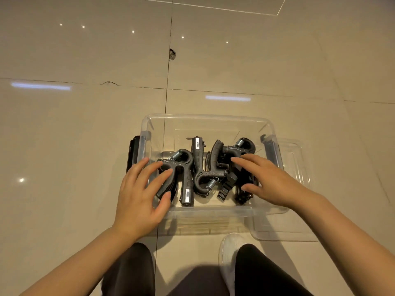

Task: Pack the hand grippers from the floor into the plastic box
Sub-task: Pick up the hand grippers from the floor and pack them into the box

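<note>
A clear plastic box (209, 119) stands on the tiled floor in front of me. Several black hand grippers with metal springs lie packed in its near half. My left hand (142, 192) reaches over the box's left wall, with straight, spread fingers lying on the leftmost hand gripper (182, 165). My right hand (269, 179) is over the right side, fingers extended and flat on the rightmost hand gripper (241, 146). Another hand gripper (205, 171) lies between my hands, untouched. I see no hand gripper on the floor around the box.
The clear lid (299, 167) lies on the floor against the box's right side. A black latch (133, 152) hangs on the left wall. My dark trouser legs and a white shoe (229, 248) are just below the box. Beige glossy tiles surround it.
</note>
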Action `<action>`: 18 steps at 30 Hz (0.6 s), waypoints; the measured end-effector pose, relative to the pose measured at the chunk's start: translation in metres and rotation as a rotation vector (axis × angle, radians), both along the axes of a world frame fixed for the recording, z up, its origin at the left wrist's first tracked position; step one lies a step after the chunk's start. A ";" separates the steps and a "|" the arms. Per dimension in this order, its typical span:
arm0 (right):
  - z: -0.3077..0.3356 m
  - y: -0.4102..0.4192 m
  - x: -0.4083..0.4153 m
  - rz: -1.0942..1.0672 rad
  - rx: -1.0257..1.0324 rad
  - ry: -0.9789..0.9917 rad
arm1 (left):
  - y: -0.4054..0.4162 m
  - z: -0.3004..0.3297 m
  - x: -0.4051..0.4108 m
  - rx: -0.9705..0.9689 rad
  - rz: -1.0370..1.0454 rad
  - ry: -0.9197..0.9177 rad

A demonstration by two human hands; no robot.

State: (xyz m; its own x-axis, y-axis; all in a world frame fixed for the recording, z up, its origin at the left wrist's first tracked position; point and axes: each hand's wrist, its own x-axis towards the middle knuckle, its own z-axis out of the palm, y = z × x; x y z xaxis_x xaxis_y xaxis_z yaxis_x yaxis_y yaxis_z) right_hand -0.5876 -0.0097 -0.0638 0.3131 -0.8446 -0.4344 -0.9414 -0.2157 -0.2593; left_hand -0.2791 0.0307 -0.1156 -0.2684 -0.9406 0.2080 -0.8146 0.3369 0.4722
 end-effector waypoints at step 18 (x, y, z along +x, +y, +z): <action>0.330 0.144 0.140 0.026 -0.085 -0.186 | 0.111 0.333 0.056 -0.129 0.024 0.049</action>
State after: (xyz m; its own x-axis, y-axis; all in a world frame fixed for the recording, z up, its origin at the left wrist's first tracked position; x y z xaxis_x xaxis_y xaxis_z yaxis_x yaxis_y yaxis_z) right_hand -0.4480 0.1346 0.2667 0.4032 -0.8664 -0.2946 -0.8729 -0.2674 -0.4082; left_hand -0.2229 0.1414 0.2175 -0.2329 -0.9110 0.3403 -0.8001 0.3784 0.4654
